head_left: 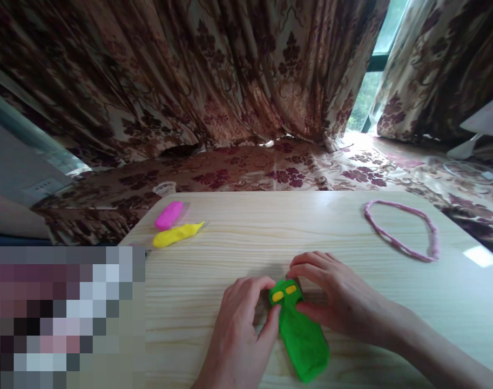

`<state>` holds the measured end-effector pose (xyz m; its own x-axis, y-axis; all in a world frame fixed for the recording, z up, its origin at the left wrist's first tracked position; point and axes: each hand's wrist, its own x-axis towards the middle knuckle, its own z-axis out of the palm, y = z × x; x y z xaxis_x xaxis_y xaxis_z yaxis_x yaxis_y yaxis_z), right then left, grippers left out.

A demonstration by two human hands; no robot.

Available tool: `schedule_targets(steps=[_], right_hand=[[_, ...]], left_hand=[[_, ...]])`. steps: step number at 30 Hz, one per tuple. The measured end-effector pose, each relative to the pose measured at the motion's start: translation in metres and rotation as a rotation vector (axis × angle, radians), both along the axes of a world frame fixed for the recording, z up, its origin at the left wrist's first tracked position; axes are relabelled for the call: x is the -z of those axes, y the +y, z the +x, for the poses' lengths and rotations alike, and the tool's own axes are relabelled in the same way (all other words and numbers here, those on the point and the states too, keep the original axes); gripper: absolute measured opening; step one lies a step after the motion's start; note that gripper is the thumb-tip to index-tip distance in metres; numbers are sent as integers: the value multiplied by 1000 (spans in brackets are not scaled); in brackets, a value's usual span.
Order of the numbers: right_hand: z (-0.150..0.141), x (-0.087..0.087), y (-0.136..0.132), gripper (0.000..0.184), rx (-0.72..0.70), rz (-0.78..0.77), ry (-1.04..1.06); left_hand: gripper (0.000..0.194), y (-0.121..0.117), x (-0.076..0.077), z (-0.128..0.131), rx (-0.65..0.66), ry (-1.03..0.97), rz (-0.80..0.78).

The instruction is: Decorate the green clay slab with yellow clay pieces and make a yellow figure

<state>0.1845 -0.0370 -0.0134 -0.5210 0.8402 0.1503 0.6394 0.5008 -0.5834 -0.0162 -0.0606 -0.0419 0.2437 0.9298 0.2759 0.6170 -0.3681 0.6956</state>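
Observation:
A flat green piece of modelling clay (305, 346) lies on the table, long and tilted, its near end wider. Two small yellow clay pieces (290, 290) sit side by side on its narrower far end. My left hand (242, 319) grips the left edge of that end between thumb and index finger. From the right, my right hand (339, 297) curls around the opposite edge, fingers at the far corner and thumb lower on the side. Part of the green edge is hidden by the fingertips.
A pink lump of clay (169, 215) and a yellow lump of clay (177, 235) lie at the table's far left. A pink twisted loop (400, 206) rests at the far right of the wooden table (270, 216). Patterned curtains (238, 70) hang behind. Lower left is pixelated.

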Motion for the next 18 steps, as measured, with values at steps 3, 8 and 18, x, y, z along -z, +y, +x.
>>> schedule_targets(steps=[3,8,18], right_hand=[[4,-6,-5,24,15,-131,124],[12,-8,-17,22,110,-476,484],[14,-10,-40,34,180,-535,681]], left_hand=[[27,0,-8,5,-47,-256,-206],[28,3,-29,16,-47,-565,-455],[31,0,-41,30,-21,-823,-606]])
